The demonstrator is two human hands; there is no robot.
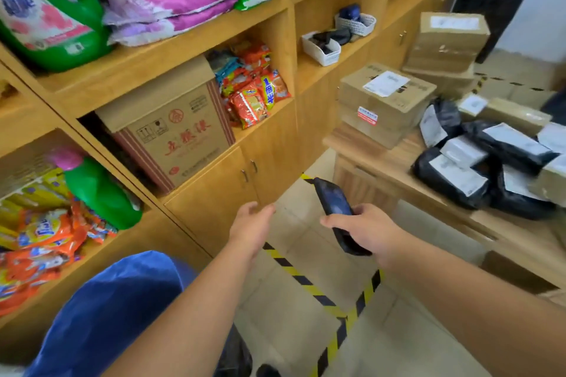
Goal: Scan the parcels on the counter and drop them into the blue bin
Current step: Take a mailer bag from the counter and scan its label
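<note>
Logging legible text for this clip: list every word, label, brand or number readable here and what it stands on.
"五粮液": red characters on the shelved cardboard box.
"1倍半": on an orange snack packet.
Green detergent jug, purple bags and lower-shelf orange packets: print too blurred.
White shipping labels on the counter cartons and black parcel bags: too small and blurred.
Scanner in the right hand: nothing legible.

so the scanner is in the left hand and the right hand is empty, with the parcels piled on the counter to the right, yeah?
Not quite: the hands are swapped. The head view shows the scanner held in the right hand, while the left hand is open and empty. The parcels are indeed piled on the counter to the right.
</note>
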